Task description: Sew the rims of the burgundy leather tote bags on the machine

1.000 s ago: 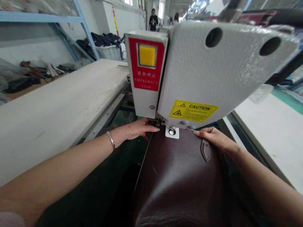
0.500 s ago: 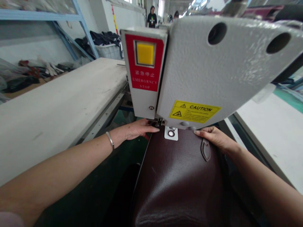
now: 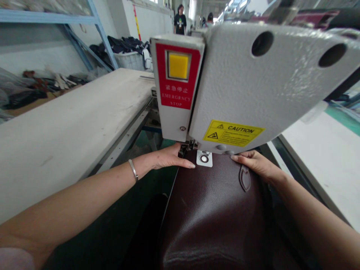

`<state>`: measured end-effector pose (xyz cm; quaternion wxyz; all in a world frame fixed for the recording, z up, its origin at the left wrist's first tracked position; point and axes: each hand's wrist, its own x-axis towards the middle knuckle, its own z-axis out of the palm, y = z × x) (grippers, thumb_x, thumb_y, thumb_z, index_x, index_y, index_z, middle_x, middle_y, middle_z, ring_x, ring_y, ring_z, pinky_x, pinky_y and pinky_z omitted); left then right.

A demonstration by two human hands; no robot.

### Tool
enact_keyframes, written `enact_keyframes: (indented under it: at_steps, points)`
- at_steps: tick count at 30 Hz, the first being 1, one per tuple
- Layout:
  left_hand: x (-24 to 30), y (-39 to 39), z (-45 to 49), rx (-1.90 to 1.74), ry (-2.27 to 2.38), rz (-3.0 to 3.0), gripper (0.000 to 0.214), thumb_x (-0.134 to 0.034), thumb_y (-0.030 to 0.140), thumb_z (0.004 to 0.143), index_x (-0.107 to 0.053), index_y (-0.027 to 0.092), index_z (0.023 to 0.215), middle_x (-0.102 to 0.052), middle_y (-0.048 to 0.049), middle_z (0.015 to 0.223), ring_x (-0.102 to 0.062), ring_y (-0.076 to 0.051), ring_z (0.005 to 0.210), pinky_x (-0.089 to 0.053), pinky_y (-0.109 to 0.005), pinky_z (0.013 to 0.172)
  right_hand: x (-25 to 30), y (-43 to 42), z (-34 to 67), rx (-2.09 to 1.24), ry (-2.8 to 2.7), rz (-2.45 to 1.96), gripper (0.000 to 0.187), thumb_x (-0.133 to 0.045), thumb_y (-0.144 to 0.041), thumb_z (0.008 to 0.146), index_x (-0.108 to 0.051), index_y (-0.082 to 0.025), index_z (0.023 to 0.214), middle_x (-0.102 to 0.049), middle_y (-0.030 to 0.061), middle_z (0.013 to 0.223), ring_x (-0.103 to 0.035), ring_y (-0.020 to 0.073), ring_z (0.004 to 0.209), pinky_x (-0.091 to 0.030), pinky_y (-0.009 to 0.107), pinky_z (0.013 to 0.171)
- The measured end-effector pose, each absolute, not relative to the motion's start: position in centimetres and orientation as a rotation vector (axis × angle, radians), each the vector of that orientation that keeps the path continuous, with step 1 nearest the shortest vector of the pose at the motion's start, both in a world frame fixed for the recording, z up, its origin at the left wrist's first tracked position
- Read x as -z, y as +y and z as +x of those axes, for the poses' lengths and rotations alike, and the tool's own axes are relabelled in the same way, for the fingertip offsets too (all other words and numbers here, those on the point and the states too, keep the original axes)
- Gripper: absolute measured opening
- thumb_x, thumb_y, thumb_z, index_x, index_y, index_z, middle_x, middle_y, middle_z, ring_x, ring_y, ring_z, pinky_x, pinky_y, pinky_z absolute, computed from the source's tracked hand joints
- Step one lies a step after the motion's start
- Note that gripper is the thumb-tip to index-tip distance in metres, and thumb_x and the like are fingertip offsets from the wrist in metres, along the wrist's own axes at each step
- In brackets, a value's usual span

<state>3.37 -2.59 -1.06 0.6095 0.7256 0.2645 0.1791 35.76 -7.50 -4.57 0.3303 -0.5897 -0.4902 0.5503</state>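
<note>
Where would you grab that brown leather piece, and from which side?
I'd probably take the brown leather piece near its top, one hand from each side, thumbs in front: the machine head crowds the top middle, and the broad, smooth front below likely offers little to pinch. The left hand and right hand each have a thumb near its top.

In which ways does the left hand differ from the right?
The left hand wears a silver bracelet at its wrist; the right hand has a bare wrist. The left hand's thumb points rightward, beside the white plate; the right hand's points leftward, near the stitched tab. Both touch the brown leather.
</note>
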Motion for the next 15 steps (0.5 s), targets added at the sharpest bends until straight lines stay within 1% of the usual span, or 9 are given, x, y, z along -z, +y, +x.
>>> enact_keyframes:
  at_steps: [6, 10, 15]
  points:
    - [1.14, -2.39, 3.28, -0.420, 0.605, 1.678, 0.076, -0.080, 0.030, 0.075, -0.048, 0.022, 0.144, -0.053, -0.0102, 0.145, -0.042, -0.027, 0.139, -0.026, -0.046, 0.119, 4.91, -7.34, 35.91, -1.443, -1.298, -1.527, 0.052, -0.084, -0.064, 0.060, -0.059, -0.018, 0.058, -0.057, 0.0024, 0.053, -0.046, 0.0125, 0.047, -0.034, 0.027, 0.044]
    - [1.00, -2.37, 3.29, -0.418, 0.598, 1.674, 0.071, -0.080, 0.031, 0.074, -0.052, 0.022, 0.139, -0.054, -0.0100, 0.144, -0.042, -0.028, 0.140, -0.024, -0.048, 0.120, 5.16, -7.27, 36.10, -1.452, -1.292, -1.522, 0.050, -0.084, -0.063, 0.061, -0.062, -0.019, 0.061, -0.059, 0.0038, 0.054, -0.052, 0.0164, 0.052, -0.037, 0.028, 0.046]
    - [1.02, -2.41, 3.29, -0.406, 0.601, 1.670, 0.067, -0.080, 0.031, 0.074, -0.055, 0.021, 0.136, -0.056, -0.0098, 0.141, -0.047, -0.028, 0.135, -0.026, -0.048, 0.119, 5.07, -7.26, 36.07, -1.431, -1.311, -1.521, 0.051, -0.084, -0.064, 0.061, -0.060, -0.019, 0.058, -0.060, 0.0039, 0.055, -0.050, 0.0149, 0.051, -0.037, 0.027, 0.046]
